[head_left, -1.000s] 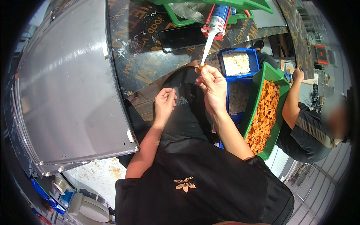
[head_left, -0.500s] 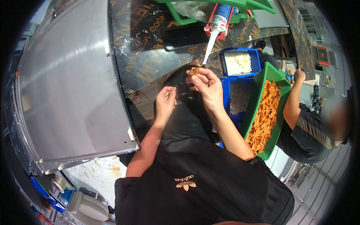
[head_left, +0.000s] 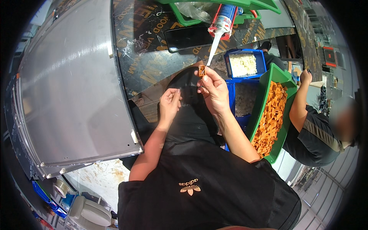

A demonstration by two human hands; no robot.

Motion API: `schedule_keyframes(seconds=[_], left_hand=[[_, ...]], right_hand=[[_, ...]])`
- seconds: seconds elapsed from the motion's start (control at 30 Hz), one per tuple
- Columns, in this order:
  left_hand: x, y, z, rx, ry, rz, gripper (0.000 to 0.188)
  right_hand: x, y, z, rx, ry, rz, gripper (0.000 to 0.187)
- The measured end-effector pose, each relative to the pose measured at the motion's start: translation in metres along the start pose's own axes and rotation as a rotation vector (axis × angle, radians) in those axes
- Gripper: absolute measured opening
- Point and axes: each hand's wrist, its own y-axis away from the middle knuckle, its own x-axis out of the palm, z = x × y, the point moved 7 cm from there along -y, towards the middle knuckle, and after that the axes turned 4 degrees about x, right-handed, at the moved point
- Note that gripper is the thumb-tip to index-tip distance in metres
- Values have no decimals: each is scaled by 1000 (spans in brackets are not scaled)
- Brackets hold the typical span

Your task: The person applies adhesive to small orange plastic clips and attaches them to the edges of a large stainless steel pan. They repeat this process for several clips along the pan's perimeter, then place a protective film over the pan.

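Note:
My right hand (head_left: 214, 91) pinches a small orange-brown plastic piece (head_left: 202, 71) between thumb and fingertips. The piece has a hollow, dark-edged face. Right beside it is the tip of a long white nozzle (head_left: 215, 46), which points down from a sealant cartridge (head_left: 226, 16) lying over the bench edge. Whether the tip touches the piece I cannot tell. Lower and to the left, my left hand (head_left: 170, 105) is closed, thumb against fingertips. Anything between those fingers is too small to make out.
A green bin (head_left: 262, 111) of orange pieces stands at my right, beside a blue bin (head_left: 264, 65) of pale bits. A phone (head_left: 188, 39) lies on the dark bench (head_left: 147, 30). At left is a large metal panel (head_left: 73, 84). A co-worker (head_left: 320, 130) sits at far right.
My right hand has moved the orange-brown piece slightly right and up, turning it more upright by the nozzle tip. The left hand has barely moved.

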Motion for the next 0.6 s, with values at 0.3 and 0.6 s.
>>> schedule_keyframes(seconds=[0.3, 0.6], left_hand=[[-1, 0, -1, 4, -4, 2, 17], [-2, -1, 2, -2, 14, -2, 16]], right_hand=[[4, 2, 12, -66, 59, -46, 38], [7, 5, 11, 44, -94, -34, 38]])
